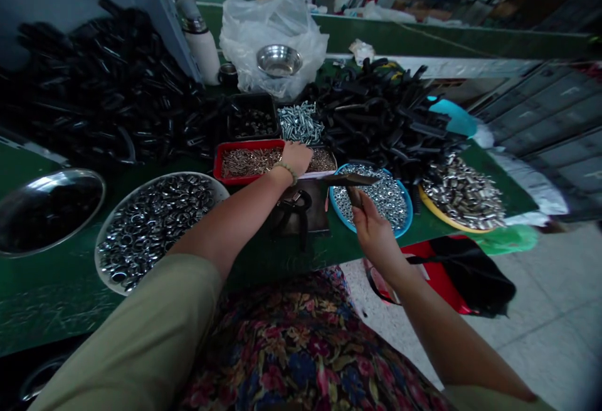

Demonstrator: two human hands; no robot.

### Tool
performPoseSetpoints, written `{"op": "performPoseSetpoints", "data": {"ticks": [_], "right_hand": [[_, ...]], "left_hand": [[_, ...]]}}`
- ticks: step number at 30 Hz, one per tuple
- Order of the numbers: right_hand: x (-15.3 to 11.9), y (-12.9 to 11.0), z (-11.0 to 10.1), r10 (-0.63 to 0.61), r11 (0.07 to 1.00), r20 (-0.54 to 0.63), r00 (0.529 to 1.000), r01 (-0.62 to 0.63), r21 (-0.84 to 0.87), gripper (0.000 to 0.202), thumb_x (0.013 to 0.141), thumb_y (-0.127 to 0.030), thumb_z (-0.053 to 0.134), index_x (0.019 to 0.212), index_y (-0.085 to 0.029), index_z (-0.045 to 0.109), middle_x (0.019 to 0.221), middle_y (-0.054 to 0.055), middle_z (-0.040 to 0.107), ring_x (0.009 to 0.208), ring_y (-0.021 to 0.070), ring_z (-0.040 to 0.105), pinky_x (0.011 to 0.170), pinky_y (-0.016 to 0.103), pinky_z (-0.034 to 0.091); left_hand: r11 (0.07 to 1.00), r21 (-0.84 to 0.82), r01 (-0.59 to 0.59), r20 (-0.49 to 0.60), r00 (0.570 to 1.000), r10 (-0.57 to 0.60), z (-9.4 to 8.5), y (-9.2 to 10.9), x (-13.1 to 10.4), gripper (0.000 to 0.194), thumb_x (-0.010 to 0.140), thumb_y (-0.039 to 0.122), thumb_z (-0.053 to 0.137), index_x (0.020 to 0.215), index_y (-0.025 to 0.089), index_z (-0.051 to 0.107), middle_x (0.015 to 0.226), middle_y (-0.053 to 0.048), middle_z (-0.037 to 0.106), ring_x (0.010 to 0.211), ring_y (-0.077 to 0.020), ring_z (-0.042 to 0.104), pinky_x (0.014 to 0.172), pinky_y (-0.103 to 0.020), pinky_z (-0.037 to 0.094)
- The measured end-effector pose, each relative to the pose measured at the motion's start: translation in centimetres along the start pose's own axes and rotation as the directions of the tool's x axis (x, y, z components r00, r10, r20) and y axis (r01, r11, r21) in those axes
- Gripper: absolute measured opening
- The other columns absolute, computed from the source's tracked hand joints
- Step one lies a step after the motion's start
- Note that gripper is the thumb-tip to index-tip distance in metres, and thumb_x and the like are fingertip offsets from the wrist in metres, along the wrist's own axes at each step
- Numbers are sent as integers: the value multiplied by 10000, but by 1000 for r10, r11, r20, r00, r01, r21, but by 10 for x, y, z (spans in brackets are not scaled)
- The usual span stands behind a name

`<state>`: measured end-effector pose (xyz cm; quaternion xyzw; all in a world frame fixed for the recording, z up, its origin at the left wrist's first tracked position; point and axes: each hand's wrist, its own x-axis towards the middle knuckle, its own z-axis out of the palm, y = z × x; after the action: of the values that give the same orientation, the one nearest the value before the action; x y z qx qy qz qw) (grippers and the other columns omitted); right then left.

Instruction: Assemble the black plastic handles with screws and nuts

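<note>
My left hand (297, 159) reaches over the small trays, between a red tray (217, 163) of thin copper-coloured pins and a tray of tiny brownish parts (322, 160). Its fingers are bent down and close together; the fingertips are hidden. Closed round the handle of a hammer (350, 180), my right hand (371, 226) holds it above the left side of a blue basin (410, 216) of small shiny metal parts. A black curved part with a chrome piece (297, 205) lies on a dark metal plate (320, 219) between my arms.
Zinc-coloured screws (301, 122) lie behind the trays. Black plastic parts are heaped left (108, 91) and right (380, 116). A dish of chrome rings (160, 223) and a steel bowl (51, 210) stand left. Metal sleeves (463, 194) fill a yellow basin. A red-black bag (456, 273) sits right.
</note>
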<state>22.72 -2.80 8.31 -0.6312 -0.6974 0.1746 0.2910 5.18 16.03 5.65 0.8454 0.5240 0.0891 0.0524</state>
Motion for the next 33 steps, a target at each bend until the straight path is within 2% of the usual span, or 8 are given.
{"op": "performPoseSetpoints", "data": {"ticks": [5,8,11,15,17,19,26,33], "right_hand": [[-2,13,7,35,999,-20,999,-35,-24,445,958,-366,363,1369,-219,447,1136,137,686,922,282,695,752,414,552],[0,14,8,54,998,-14,998,-54,-21,445,953,-373,361,1352,-205,461,1111,140,691,900,288,694,740,417,544],[-1,13,9,75,997,-12,997,-75,6,435,949,-368,361,1331,-194,477,1074,138,700,879,284,693,736,409,538],[-4,15,13,67,997,-1,998,-67,31,413,947,-357,360,1295,-187,504,1074,143,697,849,279,690,729,405,533],[-5,17,17,38,999,-5,999,-38,36,401,947,-350,362,1286,-191,509,1106,146,686,883,284,685,741,406,530],[-6,18,20,7,999,-8,1000,-6,48,393,948,-350,369,1279,-194,513,1119,145,682,931,288,677,755,402,528],[-11,16,19,-2,998,-5,1000,2,62,378,944,-366,373,1259,-211,515,1091,124,695,908,273,684,757,386,530],[-14,20,16,56,997,18,998,-57,54,403,950,-391,367,1270,-195,515,1046,131,707,849,279,688,724,388,524]], "left_hand": [[997,-55,49,-23,998,-51,-11,-1,0,285,950,228,403,1082,77,606,980,-163,676,950,-246,617,844,-377,423],[947,-320,17,-97,994,-50,-20,0,-21,236,940,240,446,1021,117,629,923,-93,691,878,-184,629,828,-309,449],[762,-647,-27,-105,993,-55,-21,1,-65,160,892,203,513,915,140,659,910,-46,702,865,-148,636,854,-280,469],[469,-871,144,74,984,-165,-7,2,-121,157,859,203,533,931,145,660,938,-49,717,861,-154,668,835,-300,519],[398,-892,215,138,967,-213,1,2,-136,155,857,204,531,933,152,655,939,-50,721,859,-157,679,834,-304,529],[427,-874,231,135,960,-244,4,4,-144,139,851,199,547,936,166,652,937,-40,721,864,-157,680,833,-293,527],[816,-571,89,-43,990,-138,-4,12,-152,144,896,253,550,972,217,666,958,-10,692,918,-159,642,885,-274,479],[961,-275,31,-75,996,-54,12,17,-152,241,956,297,436,975,179,646,1018,-53,584,929,-167,574,883,-287,460]]}}
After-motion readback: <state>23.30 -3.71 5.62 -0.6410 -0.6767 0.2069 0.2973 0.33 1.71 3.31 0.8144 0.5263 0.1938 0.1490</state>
